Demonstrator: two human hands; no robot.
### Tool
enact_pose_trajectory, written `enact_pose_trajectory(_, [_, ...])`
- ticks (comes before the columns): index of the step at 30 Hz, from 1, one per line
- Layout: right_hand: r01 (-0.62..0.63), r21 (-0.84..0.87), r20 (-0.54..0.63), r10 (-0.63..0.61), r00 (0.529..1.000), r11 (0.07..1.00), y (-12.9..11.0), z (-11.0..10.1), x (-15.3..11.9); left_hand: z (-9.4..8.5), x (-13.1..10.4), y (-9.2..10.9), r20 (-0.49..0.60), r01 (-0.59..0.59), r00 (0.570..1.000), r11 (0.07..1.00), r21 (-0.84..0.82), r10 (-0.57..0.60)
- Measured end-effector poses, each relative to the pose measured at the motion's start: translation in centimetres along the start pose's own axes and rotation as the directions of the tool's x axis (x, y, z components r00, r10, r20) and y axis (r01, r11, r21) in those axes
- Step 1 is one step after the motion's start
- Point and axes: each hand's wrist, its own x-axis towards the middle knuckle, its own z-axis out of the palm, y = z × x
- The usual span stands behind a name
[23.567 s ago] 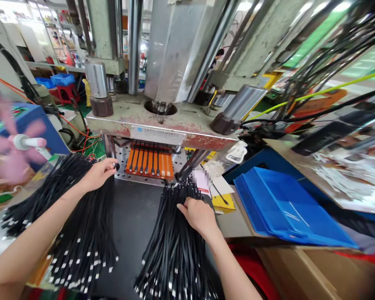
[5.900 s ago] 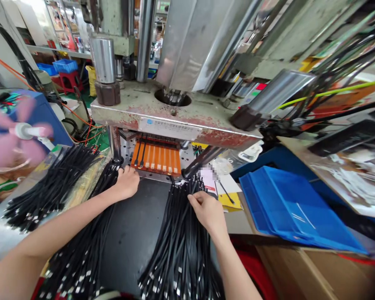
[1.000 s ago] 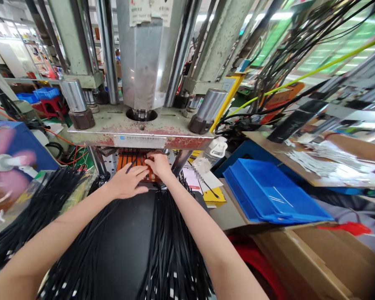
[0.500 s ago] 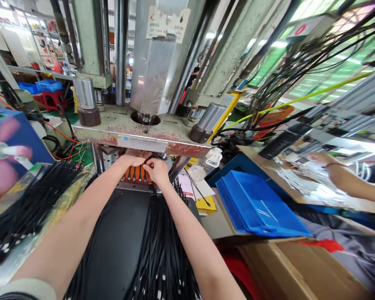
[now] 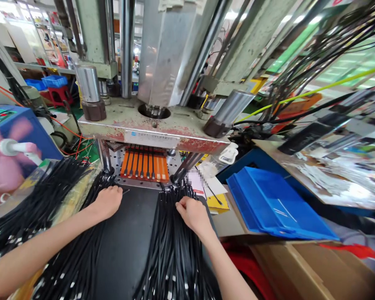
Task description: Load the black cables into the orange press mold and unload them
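My left hand (image 5: 108, 202) is closed, knuckles up, at the upper end of the left bundle of black cables (image 5: 78, 254). A thin dark tip shows beside its fingers; what they hold is hidden. At the top of the right cable bundle (image 5: 171, 250), my right hand (image 5: 192, 212) pinches a black cable between thumb and forefinger, though the fingertips partly cover it. Ahead of both hands, an orange mold plate (image 5: 126, 166) lies on the press bed with several black cable ends side by side in its slots. Its right-hand slots show no black cable.
The press's upper plate (image 5: 156, 135) hangs above the mold, between steel posts (image 5: 187, 166). A black work surface (image 5: 125, 246) separates the bundles. Further left are more black cables (image 5: 46, 200) and a pink fan (image 5: 11, 148). Blue trays (image 5: 275, 204) and a cardboard box (image 5: 312, 266) stand right.
Both hands have drawn back from the orange mold plate, the left to the left bundle, the right to the right bundle. The mold is now uncovered. The view has shifted slightly.
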Motion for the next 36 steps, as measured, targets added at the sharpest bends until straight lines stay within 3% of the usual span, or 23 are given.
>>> enact_pose_trajectory(3, [-0.019,-0.086,0.020,0.021,1.000,0.996,-0.1,-0.3,-0.1,-2.1,0.4,-0.3,-0.045,-0.118,0.993,0.970,-0.212,0.111])
enact_pose_trajectory(6, [0.028,-0.061,0.062,-0.024,0.998,0.998,0.1,-0.1,-0.4,-4.6,0.4,-0.1,-0.191,-0.271,0.960,0.842,-0.468,0.202])
enact_pose_trajectory(10, [0.024,0.182,-0.114,-0.003,0.993,0.983,0.5,-0.4,-1.2,-7.4,0.3,1.0,-0.337,-0.367,0.922,0.712,-0.599,0.192])
enact_pose_trajectory(12, [0.160,0.382,-0.237,-0.070,0.969,0.910,0.2,-1.2,-2.0,-8.6,0.2,1.7,-0.387,-0.403,0.903,0.678,-0.615,0.186])
enact_pose_trajectory(14, [0.345,0.548,-0.318,-0.192,0.929,0.762,-0.7,-2.3,-2.9,-9.7,0.1,2.5,-0.424,-0.433,0.888,0.640,-0.635,0.180])
enact_pose_trajectory(17, [0.504,0.661,-0.393,-0.315,0.864,0.556,-2.7,-3.7,-4.1,-11.1,0.0,3.5,-0.458,-0.468,0.874,0.533,-0.705,0.162])
enact_pose_trajectory(21, [0.529,0.740,-0.422,-0.326,0.846,0.415,-4.9,-4.0,-4.2,-12.0,0.6,4.8,-0.465,-0.497,0.867,0.368,-0.786,0.177])
enact_pose_trajectory(26, [0.527,0.788,-0.475,-0.232,0.849,0.316,-6.2,-3.4,-3.6,-12.0,1.8,5.4,-0.538,-0.515,0.842,0.326,-0.793,0.022])
enact_pose_trajectory(31, [0.547,0.764,-0.521,-0.175,0.836,0.342,-6.3,-3.6,-2.7,-12.2,2.5,5.6,-0.505,-0.492,0.863,0.206,-0.846,-0.010])
enact_pose_trajectory(36, [0.663,0.641,-0.549,-0.373,0.748,0.387,-6.1,-3.6,-2.2,-12.9,3.3,6.2,-0.499,-0.513,0.858,0.200,-0.835,0.119])
